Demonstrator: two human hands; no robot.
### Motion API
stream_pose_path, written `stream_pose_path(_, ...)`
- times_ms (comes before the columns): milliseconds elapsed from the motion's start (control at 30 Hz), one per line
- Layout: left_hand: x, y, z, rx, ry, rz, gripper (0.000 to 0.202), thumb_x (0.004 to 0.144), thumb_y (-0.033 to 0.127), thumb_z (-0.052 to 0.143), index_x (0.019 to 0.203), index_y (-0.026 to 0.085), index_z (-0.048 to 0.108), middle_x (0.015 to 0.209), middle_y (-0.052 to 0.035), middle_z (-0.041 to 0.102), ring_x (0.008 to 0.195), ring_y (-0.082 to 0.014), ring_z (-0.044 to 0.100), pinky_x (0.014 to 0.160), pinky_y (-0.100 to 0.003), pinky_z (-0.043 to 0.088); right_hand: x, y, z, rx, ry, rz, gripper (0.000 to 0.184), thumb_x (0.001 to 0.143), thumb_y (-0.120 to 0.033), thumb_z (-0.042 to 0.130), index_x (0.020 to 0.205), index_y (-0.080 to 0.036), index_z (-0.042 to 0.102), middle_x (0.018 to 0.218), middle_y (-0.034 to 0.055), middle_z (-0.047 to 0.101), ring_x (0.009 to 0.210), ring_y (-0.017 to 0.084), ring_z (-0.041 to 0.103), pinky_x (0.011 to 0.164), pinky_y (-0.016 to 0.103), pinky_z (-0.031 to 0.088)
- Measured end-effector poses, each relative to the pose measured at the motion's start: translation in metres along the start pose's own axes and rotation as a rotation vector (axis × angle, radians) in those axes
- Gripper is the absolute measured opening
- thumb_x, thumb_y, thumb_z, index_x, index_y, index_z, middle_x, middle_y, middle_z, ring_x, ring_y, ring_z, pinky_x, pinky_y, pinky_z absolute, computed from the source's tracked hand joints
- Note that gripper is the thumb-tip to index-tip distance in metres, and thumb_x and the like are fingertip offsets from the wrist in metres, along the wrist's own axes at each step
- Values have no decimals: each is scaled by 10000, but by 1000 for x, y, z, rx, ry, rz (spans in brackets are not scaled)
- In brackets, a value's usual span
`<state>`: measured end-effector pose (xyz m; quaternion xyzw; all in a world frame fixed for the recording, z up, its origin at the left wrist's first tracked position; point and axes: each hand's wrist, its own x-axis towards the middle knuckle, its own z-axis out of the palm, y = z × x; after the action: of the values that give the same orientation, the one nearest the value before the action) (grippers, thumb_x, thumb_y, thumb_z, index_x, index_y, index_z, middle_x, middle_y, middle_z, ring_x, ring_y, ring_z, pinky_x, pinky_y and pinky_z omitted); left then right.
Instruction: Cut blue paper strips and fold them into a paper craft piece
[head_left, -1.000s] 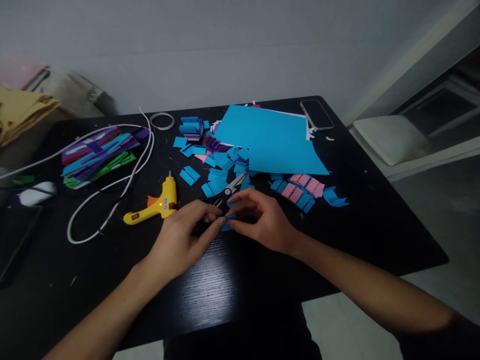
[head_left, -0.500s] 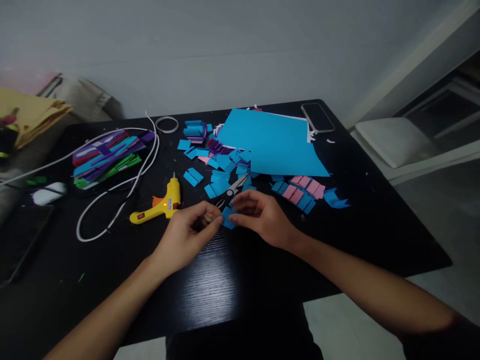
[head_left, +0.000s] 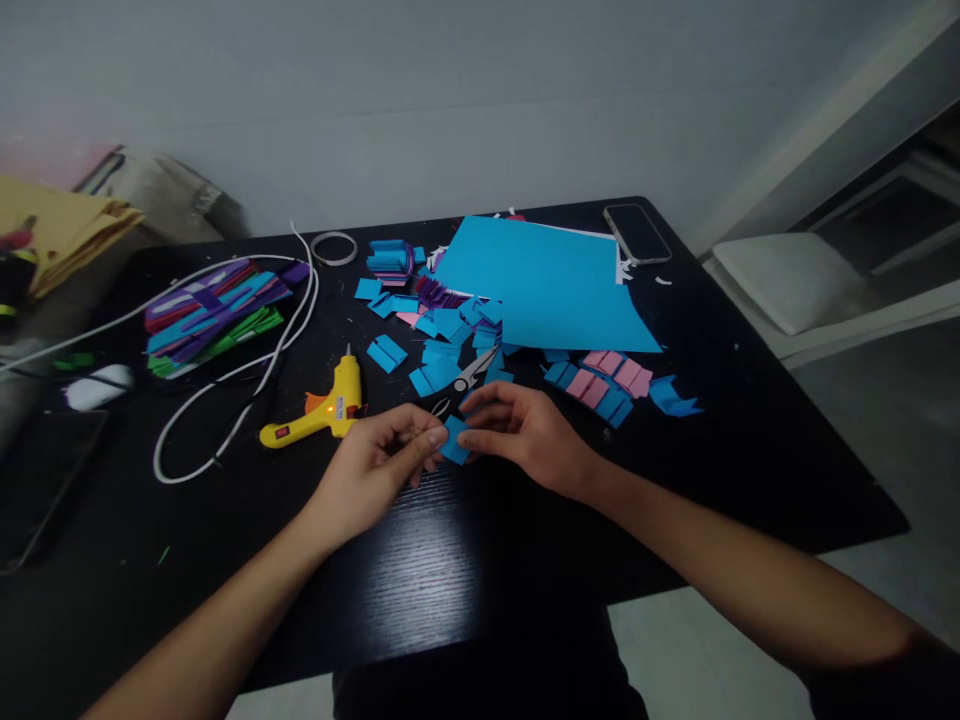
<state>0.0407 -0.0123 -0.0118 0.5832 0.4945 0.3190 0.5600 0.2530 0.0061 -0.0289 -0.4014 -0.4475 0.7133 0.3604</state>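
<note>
Between my two hands is a small blue paper piece (head_left: 455, 441), held a little above the front half of the black table. My left hand (head_left: 375, 462) pinches its left edge between thumb and fingers. My right hand (head_left: 529, 437) grips the right edge the same way. Just beyond the fingers lie scissors (head_left: 470, 374), their handles partly hidden by my hands. Several loose blue paper pieces (head_left: 437, 374) are scattered around the blades. Left of my left hand rests a yellow hot glue gun (head_left: 324, 408) with a lit orange light.
A large blue sheet (head_left: 555, 285) covers the back of the black table (head_left: 720, 460), with a phone (head_left: 637, 234) at its right. Pink and blue folded pieces (head_left: 598, 384) lie right of centre. A white cable (head_left: 162, 440) loops at left near bundled paper strips (head_left: 217, 305). A tape roll (head_left: 334, 249) lies behind.
My left thumb and fingers have shifted slightly on the blue paper piece, and the piece has turned a little. My right hand has hardly moved.
</note>
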Motion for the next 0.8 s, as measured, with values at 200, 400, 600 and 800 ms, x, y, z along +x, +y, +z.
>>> stream_pose_path(200,1,0,2,-41,60,28,176,885,334,774,854,161,762,680,-8,716,555,-96,621,521,-181,532,-1,-2,2,53,40,28,349,687,-303,942,930,-176,726,836,2,763,759,136,725,744,278,587)
stream_pose_path(400,-2,1,3,-6,99,37,128,840,285,817,844,161,784,695,-18,752,573,-110,665,543,-187,568,1,3,1,127,47,37,282,706,-241,917,910,-190,730,783,-18,752,742,126,709,738,267,569)
stream_pose_path(600,-2,1,3,14,75,26,137,843,296,817,864,163,790,698,-16,752,596,-124,683,560,-203,578,0,0,2,-69,19,-36,282,723,-333,907,913,-184,761,838,6,750,774,148,698,753,293,558)
stream_pose_path(800,-4,-3,4,124,59,75,175,895,346,772,898,171,765,686,-3,725,600,-121,669,566,-208,540,-1,-4,4,-232,37,-80,290,770,-454,869,797,-186,763,735,0,713,676,141,633,659,281,506)
